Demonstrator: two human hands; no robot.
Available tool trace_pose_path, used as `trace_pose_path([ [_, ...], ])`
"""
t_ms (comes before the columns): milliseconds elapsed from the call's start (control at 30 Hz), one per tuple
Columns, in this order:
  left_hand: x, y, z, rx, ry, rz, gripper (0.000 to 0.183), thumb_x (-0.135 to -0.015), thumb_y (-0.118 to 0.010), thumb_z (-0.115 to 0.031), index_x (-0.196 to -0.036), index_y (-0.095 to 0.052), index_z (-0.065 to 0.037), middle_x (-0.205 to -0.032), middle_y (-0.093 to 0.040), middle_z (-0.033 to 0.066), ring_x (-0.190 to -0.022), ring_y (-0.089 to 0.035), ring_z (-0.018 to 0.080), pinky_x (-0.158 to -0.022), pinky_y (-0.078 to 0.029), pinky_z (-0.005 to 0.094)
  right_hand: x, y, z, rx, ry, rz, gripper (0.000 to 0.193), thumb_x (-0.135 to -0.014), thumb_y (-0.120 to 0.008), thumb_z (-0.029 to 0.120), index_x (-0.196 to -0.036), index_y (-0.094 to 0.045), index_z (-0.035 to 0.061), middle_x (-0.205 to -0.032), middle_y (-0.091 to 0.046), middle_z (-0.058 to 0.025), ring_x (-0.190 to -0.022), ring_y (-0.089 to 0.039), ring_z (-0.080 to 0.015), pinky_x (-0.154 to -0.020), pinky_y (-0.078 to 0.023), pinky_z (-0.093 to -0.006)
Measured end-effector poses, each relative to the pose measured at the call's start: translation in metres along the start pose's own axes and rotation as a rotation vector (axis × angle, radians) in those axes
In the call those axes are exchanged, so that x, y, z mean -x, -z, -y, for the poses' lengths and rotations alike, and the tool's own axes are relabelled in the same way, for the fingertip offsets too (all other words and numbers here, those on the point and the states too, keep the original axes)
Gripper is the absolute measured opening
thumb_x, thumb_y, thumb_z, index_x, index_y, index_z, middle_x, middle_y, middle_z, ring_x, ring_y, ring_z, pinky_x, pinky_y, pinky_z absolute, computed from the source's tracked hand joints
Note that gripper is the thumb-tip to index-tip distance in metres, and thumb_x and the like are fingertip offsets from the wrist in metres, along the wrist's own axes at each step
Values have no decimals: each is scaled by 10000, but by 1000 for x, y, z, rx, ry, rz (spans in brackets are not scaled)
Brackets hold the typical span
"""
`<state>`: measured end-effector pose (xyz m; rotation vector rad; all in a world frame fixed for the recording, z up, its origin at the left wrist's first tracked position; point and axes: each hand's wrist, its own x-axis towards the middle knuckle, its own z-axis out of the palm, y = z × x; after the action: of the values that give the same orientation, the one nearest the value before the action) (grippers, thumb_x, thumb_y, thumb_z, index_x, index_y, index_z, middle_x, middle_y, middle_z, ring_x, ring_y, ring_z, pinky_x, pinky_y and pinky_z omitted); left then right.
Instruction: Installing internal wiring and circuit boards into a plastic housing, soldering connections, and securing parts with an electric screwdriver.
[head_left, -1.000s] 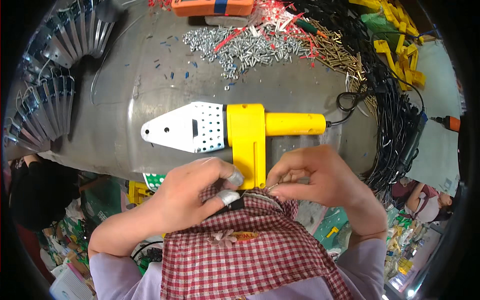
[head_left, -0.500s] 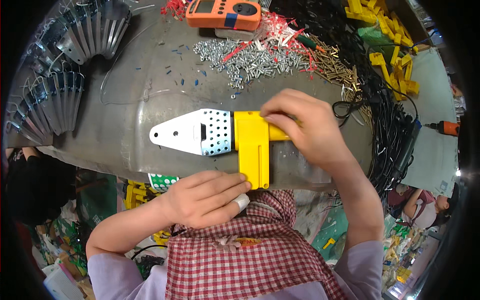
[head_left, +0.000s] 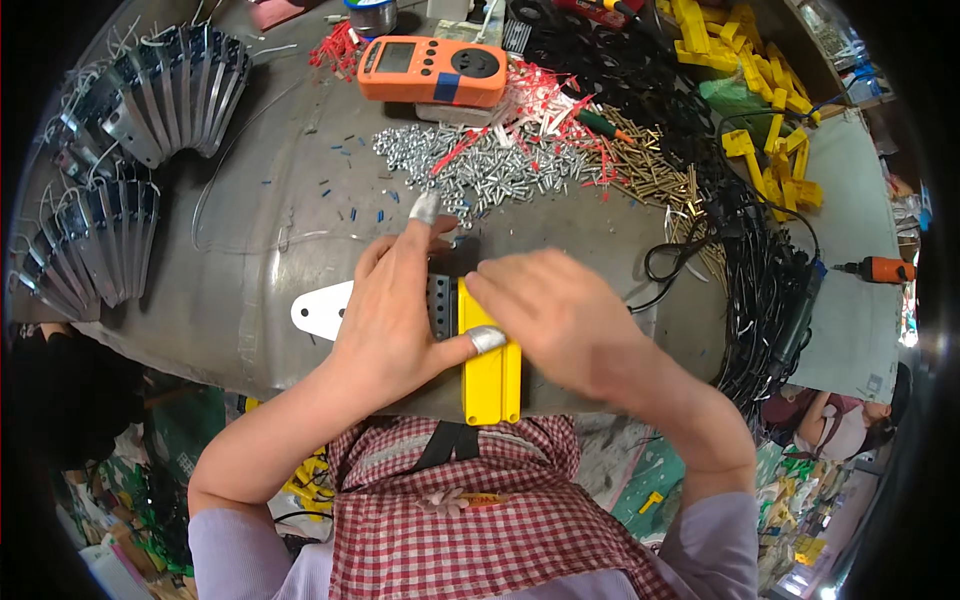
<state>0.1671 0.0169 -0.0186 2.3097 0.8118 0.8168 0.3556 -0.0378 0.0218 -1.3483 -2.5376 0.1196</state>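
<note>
A tool lies flat near the bench's front edge, with a yellow plastic housing [head_left: 490,388] joined to a pale pointed metal plate [head_left: 318,310]. My left hand [head_left: 388,315] covers the middle of the plate, and its taped thumb presses on the housing. The taped index finger points away toward the screws. A strip of the plate's perforated part [head_left: 440,305] shows between that hand and the housing. My right hand [head_left: 560,320], slightly blurred, is closed over the housing's upper right side. It hides the part it grips.
Beyond my hands lie loose silver screws [head_left: 490,175], brass pins [head_left: 650,160] and an orange meter [head_left: 433,72]. Fanned metal plates [head_left: 180,90] stand at the left. Black cables [head_left: 755,290] and yellow housings [head_left: 775,165] crowd the right. An orange screwdriver [head_left: 885,270] lies farther right.
My left hand has moved up from the housing's lower end onto the metal plate. My right hand has shifted lower on the housing. The whole view has shifted slightly.
</note>
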Motion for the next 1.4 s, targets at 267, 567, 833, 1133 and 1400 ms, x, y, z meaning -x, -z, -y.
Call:
trace_pose_path([
  [267,-7,5,3,-52,-127,259,527,-751,-707,-340,-1163,-540,-56,-1140,-621,78,-1033,-592,256,-1004,-277,472,15,5,-68,-141,-182,-57,318,-794,-499,77,-1104,-560,40,-1076,-585,-115,-1022,-557,-273,-848,-466,-347],
  [567,-61,8,14,-31,-19,266,278,-746,-668,-84,-1011,-591,-48,-936,-620,121,-902,-595,310,-766,-473,387,-17,-23,-93,103,-128,-106,93,-744,-547,48,-835,-540,26,-864,-550,-101,-886,-565,-265,-738,-484,-381],
  [833,-82,-19,22,-432,-153,250,272,-678,-618,12,-926,-519,-40,-865,-574,118,-900,-560,320,-796,-458,399,40,23,-67,-453,-569,-152,124,-764,-644,21,-869,-579,14,-805,-553,-92,-699,-566,-242,-657,-470,-337],
  [1133,-86,-7,12,-308,-187,162,314,-685,-597,48,-981,-535,-37,-900,-601,117,-900,-587,314,-792,-474,389,100,16,-14,-372,-576,-446,228,-652,-734,-15,-837,-631,70,-894,-605,-38,-831,-587,-235,-741,-450,-335],
  [1400,-100,-42,-38,411,-24,564,266,-780,-633,17,-1015,-513,-20,-859,-659,86,-828,-664,218,-746,-511,318,101,-20,1,105,-388,-504,282,-633,-690,65,-913,-663,69,-942,-608,-12,-889,-571,-195,-787,-398,-371],
])
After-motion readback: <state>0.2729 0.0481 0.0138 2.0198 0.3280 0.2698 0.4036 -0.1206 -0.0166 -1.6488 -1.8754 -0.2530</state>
